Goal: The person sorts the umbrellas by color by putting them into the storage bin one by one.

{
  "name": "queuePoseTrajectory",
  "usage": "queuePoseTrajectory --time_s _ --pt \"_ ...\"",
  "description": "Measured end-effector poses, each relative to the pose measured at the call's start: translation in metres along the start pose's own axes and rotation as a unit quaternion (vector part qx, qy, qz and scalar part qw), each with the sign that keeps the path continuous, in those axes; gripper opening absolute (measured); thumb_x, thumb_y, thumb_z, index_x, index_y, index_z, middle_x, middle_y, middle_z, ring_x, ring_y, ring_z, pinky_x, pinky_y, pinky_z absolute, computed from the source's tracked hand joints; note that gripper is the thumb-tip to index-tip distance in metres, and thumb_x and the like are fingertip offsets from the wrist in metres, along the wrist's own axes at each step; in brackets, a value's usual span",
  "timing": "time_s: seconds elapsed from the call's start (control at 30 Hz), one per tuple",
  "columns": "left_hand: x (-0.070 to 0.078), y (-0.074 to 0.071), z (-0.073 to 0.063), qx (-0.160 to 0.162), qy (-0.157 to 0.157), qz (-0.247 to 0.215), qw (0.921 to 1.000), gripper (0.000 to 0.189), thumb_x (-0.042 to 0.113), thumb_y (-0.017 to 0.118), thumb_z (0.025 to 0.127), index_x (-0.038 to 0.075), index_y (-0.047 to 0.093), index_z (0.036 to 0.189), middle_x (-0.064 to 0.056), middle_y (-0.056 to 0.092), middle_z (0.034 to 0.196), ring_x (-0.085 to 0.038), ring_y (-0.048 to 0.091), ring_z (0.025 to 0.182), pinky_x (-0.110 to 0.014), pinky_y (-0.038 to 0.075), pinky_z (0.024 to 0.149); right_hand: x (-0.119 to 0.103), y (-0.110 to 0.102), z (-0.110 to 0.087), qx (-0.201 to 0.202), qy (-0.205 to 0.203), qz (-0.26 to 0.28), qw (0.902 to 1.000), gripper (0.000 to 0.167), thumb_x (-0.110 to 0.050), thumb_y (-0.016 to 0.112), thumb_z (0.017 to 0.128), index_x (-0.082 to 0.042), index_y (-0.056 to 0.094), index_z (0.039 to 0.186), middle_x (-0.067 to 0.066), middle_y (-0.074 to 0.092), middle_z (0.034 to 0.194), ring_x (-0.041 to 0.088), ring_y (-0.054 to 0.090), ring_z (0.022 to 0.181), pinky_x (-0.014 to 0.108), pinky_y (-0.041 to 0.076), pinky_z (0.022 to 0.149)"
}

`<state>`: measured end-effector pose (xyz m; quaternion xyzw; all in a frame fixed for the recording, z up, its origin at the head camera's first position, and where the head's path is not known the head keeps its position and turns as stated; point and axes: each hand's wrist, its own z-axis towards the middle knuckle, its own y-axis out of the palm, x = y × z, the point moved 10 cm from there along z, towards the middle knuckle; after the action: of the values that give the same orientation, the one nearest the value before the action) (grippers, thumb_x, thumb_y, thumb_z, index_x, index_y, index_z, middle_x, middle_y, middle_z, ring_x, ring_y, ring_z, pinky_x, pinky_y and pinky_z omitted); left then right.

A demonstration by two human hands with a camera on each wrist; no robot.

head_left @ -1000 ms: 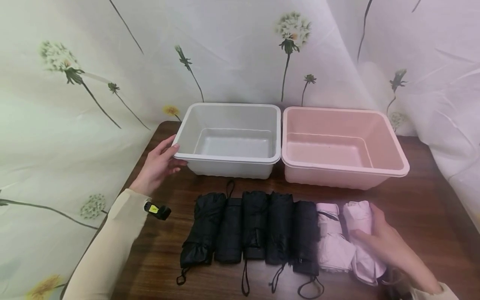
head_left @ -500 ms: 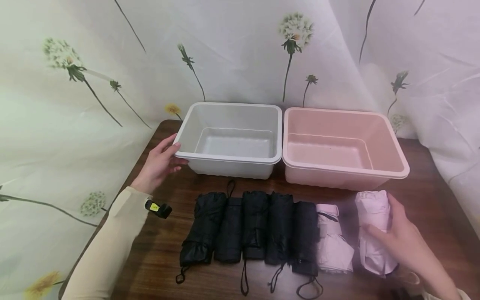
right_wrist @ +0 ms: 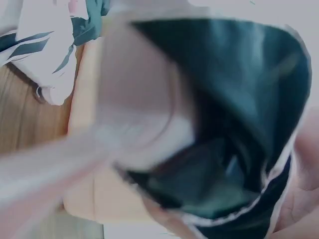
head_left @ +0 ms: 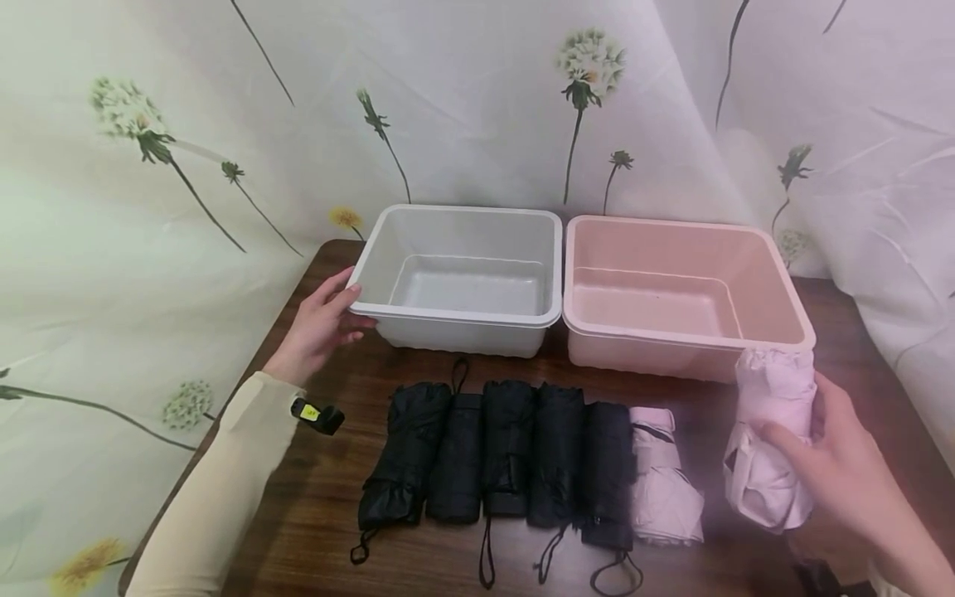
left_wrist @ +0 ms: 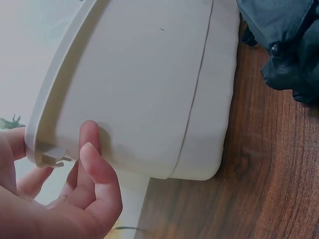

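My left hand (head_left: 317, 327) holds the near left corner of the pale grey bin (head_left: 455, 318), thumb at the rim. In the left wrist view its fingers (left_wrist: 102, 169) curl below the lip against the outer wall. My right hand (head_left: 850, 464) grips a pale pink folded umbrella (head_left: 776, 385) around its middle, standing nearly upright. The umbrella's top overlaps the front right corner of the pink bin (head_left: 671, 336) in the head view. Close up and blurred, the right wrist view shows its dark lining (right_wrist: 244, 59). Both bins have nothing in them.
Several black folded umbrellas (head_left: 507, 448) lie side by side in front of the bins, wrist loops at their ends. Another pale pink umbrella (head_left: 664, 489) lies at the row's right end. A flowered cloth (head_left: 477, 124) hangs behind the brown wooden table (head_left: 328, 514).
My right hand has lifted the pink umbrella from the right end of the row and carried it right and forward, toward the pink bin. The left hand has stayed on the grey bin.
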<state>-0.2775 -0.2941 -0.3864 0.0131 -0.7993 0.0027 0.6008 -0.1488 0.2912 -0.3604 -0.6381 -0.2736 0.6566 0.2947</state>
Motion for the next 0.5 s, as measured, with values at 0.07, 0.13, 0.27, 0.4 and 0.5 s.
queuePoseTrajectory --time_s 0.07,0.13,0.27,0.4,0.5 --pt "0.0 0.0 0.001 -0.003 0.002 -0.002 1.0 0.059 0.035 0.057 0.097 0.029 0.033 0.15 -0.001 0.055 0.119 -0.013 0.068 0.077 -0.023 0.051 0.063 -0.003 -0.003 0.003 0.01 -0.006 0.019 0.9998 0.067 -0.021 0.067 0.091 0.003 0.031 0.142 0.012 0.059 0.109 -0.013 0.052 0.08 0.014 0.046 0.06" --pt "0.0 0.0 0.002 -0.005 0.003 -0.003 1.0 0.059 0.035 0.057 0.097 0.029 0.033 0.151 -0.002 0.055 0.119 -0.013 0.068 0.077 -0.023 0.051 0.063 -0.004 -0.004 0.005 0.018 -0.005 0.032 0.9993 0.06 -0.02 0.066 0.092 0.004 0.035 0.138 -0.003 0.059 0.102 -0.009 0.056 0.079 0.014 0.047 0.061" --pt "0.0 0.0 0.006 -0.009 0.003 -0.002 0.9999 0.059 0.035 0.057 0.097 0.029 0.032 0.151 -0.002 0.055 0.12 -0.013 0.068 0.078 -0.024 0.051 0.064 -0.001 -0.006 0.008 0.033 0.008 0.054 0.998 0.058 -0.02 0.061 0.095 0.008 0.033 0.138 -0.024 0.054 0.094 -0.01 0.055 0.078 0.011 0.045 0.063" --pt "-0.001 -0.002 0.011 -0.01 0.002 0.0 0.9999 0.058 0.035 0.056 0.098 0.029 0.032 0.151 -0.001 0.054 0.121 -0.014 0.068 0.078 -0.024 0.051 0.064 0.002 -0.007 0.013 0.05 0.023 0.106 0.9928 0.043 -0.018 0.053 0.099 -0.002 0.035 0.135 -0.026 0.052 0.097 -0.009 0.057 0.082 0.008 0.046 0.068" --pt "-0.002 -0.002 0.015 -0.013 0.003 -0.001 0.9999 0.057 0.033 0.055 0.099 0.029 0.032 0.151 -0.002 0.054 0.121 -0.014 0.068 0.078 -0.024 0.051 0.063 0.009 -0.005 0.016 0.057 0.046 0.181 0.9808 0.026 -0.018 0.05 0.1 -0.018 0.04 0.124 -0.02 0.053 0.098 -0.006 0.057 0.083 0.009 0.047 0.067"
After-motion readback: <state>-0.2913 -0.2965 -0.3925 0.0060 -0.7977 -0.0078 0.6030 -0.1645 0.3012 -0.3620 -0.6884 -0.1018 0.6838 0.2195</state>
